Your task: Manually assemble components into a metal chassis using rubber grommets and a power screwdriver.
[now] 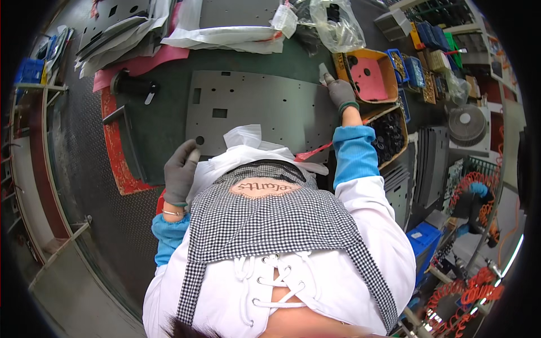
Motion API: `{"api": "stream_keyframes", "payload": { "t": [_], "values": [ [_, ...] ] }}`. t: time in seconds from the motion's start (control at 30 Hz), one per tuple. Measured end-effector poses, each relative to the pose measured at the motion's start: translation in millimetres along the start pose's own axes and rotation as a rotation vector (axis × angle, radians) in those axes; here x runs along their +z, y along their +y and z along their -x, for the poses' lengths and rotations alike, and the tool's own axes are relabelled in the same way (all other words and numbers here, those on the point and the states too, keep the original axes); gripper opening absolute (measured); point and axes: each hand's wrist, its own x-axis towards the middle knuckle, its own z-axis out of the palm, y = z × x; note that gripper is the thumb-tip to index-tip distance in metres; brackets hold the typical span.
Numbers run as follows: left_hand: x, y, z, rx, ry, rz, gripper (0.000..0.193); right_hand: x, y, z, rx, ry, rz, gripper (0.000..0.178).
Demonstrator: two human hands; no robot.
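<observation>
Big grey metal plate [256, 107] lies flat on the green bench [163, 132], holes punched all over it. Left hand [180, 172], gloved, is closed on the plate's near-left corner; right hand [340, 91] pinches its far-right edge, so the two are wide apart. Orange bin [383, 59] with a pink sheet sits just right of that hand, and a box [401, 138] of black parts is nearer. Stacked plates [121, 31] and plastic bags [335, 25] crowd the far side. Open bench on the left.

left grip [180, 169] curled, right grip [340, 91] outstretched, gloved
</observation>
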Motion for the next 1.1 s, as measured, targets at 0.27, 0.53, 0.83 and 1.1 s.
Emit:
{"api": "stream_keyframes", "payload": {
  "t": [0.27, 0.53, 0.83, 1.1],
  "values": [
    [-31.5, -38.8, -101.8, -0.06, 0.164, -0.539, 0.045, -4.7, 49.1, 64.8, 0.26, -0.499, -1.977, 0.037],
    [-49.4, -107.1, -130.4, 0.002, -0.493, 0.348, 0.048, 14.8, 76.9, 133.8, 0.269, -0.314, -1.744, 0.032],
    [-33.0, -67.6, -90.3, -0.233, -0.281, 0.56, 0.05, 15.2, 79.6, 194.9, 0.472, -0.118, -1.299, 0.039],
    [-41.2, -18.6, -94.7, -0.138, -0.402, 0.549, 0.063, 19.7, 34.0, 281.3, 0.478, -0.583, -0.858, 0.038]
  ]
}}
